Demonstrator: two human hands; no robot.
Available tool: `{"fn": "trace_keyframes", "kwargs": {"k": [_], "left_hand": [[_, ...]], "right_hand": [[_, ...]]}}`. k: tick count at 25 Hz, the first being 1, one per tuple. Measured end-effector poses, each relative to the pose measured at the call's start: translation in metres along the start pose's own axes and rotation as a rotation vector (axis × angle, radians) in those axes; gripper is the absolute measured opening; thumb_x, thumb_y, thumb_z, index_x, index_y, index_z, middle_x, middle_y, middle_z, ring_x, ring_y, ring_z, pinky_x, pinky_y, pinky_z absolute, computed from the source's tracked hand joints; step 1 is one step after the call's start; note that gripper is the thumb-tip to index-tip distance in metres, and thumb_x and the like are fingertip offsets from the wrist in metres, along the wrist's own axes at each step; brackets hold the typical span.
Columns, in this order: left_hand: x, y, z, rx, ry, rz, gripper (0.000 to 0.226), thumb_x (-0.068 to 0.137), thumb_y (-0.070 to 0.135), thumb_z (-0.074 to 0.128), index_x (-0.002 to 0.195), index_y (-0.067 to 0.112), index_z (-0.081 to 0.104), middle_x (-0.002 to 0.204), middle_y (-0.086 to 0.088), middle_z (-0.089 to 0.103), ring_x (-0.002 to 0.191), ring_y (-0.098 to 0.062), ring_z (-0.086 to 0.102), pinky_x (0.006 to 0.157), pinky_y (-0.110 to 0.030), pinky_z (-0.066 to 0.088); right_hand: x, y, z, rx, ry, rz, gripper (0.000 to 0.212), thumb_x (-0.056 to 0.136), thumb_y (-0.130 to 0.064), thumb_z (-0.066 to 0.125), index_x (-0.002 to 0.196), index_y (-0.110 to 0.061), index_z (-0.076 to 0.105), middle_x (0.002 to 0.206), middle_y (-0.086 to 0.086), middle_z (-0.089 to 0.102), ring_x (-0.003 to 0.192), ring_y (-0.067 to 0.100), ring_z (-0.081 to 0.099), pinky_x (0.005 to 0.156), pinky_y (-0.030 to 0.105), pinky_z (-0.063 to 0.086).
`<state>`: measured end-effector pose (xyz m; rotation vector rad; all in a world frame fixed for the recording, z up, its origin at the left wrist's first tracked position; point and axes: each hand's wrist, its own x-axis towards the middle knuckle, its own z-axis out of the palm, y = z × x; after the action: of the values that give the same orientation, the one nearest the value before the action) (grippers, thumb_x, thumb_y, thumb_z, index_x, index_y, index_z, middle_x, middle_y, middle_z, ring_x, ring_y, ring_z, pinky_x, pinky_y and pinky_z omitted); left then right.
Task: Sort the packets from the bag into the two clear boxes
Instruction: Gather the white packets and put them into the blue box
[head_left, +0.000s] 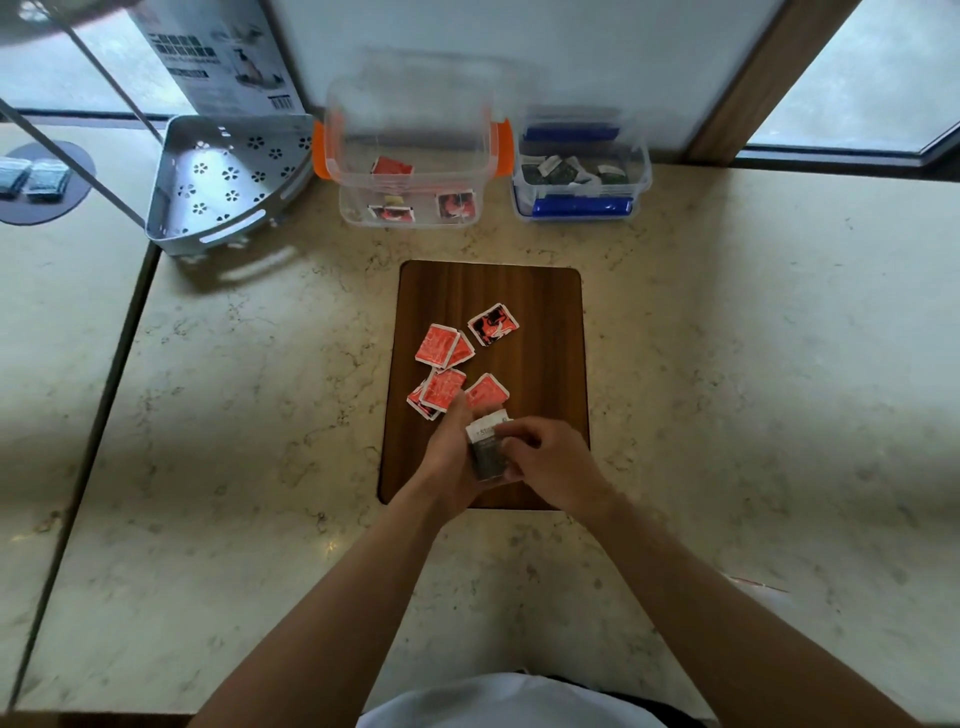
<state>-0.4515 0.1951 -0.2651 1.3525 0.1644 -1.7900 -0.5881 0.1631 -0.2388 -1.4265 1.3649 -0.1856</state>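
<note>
Both hands gripped one stack of dark packets (487, 451) over the wooden board (540, 312): left hand (451, 457) clamped beneath, right hand (545, 457) pinching its edge. Red packets (441, 364) lay loose ahead. Risk: the stack could fan and spill, or land in the orange-handled box (332, 145) instead of the blue-handled box (644, 171)

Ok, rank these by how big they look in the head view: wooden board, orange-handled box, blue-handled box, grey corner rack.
1. wooden board, clearly largest
2. orange-handled box and grey corner rack: too alike to rank
3. blue-handled box, smallest

The board lies nearer the camera, which inflates it.
</note>
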Motion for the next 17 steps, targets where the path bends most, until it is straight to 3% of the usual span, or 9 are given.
{"fn": "trace_keyframes", "kwargs": {"k": [2, 5, 9, 13, 17], "left_hand": [[-0.003, -0.002, -0.003, 0.006, -0.015, 0.011, 0.06, 0.096, 0.065, 0.038, 0.126, 0.019, 0.063, 0.125, -0.02, 0.068, 0.112, -0.037, 0.068, 0.09, -0.055, 0.057], [-0.005, -0.006, -0.005, 0.01, -0.023, 0.025, 0.059, 0.095, 0.062, 0.045, 0.127, 0.015, 0.06, 0.122, -0.018, 0.071, 0.111, -0.036, 0.069, 0.096, -0.057, 0.054], [-0.005, -0.004, 0.001, -0.04, -0.008, 0.026, 0.054, 0.098, 0.057, 0.045, 0.125, 0.014, 0.063, 0.109, -0.015, 0.076, 0.098, -0.029, 0.073, 0.081, -0.042, 0.059], [0.0, 0.0, 0.014, -0.149, -0.013, 0.033, 0.042, 0.095, 0.033, 0.053, 0.127, 0.007, 0.061, 0.119, -0.018, 0.068, 0.107, -0.03, 0.066, 0.094, -0.043, 0.052], [0.017, 0.018, 0.028, 0.113, 0.008, 0.112, 0.035, 0.094, 0.023, 0.057, 0.126, 0.01, 0.06, 0.124, -0.017, 0.066, 0.111, -0.032, 0.065, 0.087, -0.044, 0.06]], "right_hand": [[-0.002, 0.002, -0.003, 0.015, 0.09, 0.0, 0.021, 0.098, -0.021, 0.057, 0.115, -0.018, 0.07, 0.112, -0.002, 0.07, 0.086, 0.009, 0.068, 0.055, 0.01, 0.051], [0.0, 0.008, -0.004, -0.083, 0.187, 0.025, 0.022, 0.095, -0.031, 0.062, 0.114, -0.021, 0.064, 0.108, -0.005, 0.066, 0.094, 0.009, 0.063, 0.066, 0.011, 0.049], [0.004, 0.02, 0.004, -0.108, 0.008, 0.031, 0.053, 0.081, -0.054, 0.069, 0.125, -0.026, 0.058, 0.117, -0.005, 0.061, 0.102, 0.012, 0.062, 0.083, 0.025, 0.057], [0.006, 0.015, 0.007, -0.036, 0.026, 0.026, 0.044, 0.089, -0.037, 0.068, 0.129, -0.024, 0.056, 0.114, -0.005, 0.064, 0.097, 0.013, 0.064, 0.079, 0.025, 0.056], [0.024, 0.0, -0.011, 0.162, 0.028, 0.094, 0.026, 0.096, -0.022, 0.062, 0.12, -0.027, 0.056, 0.11, -0.005, 0.067, 0.093, 0.015, 0.069, 0.085, 0.038, 0.061]]}}
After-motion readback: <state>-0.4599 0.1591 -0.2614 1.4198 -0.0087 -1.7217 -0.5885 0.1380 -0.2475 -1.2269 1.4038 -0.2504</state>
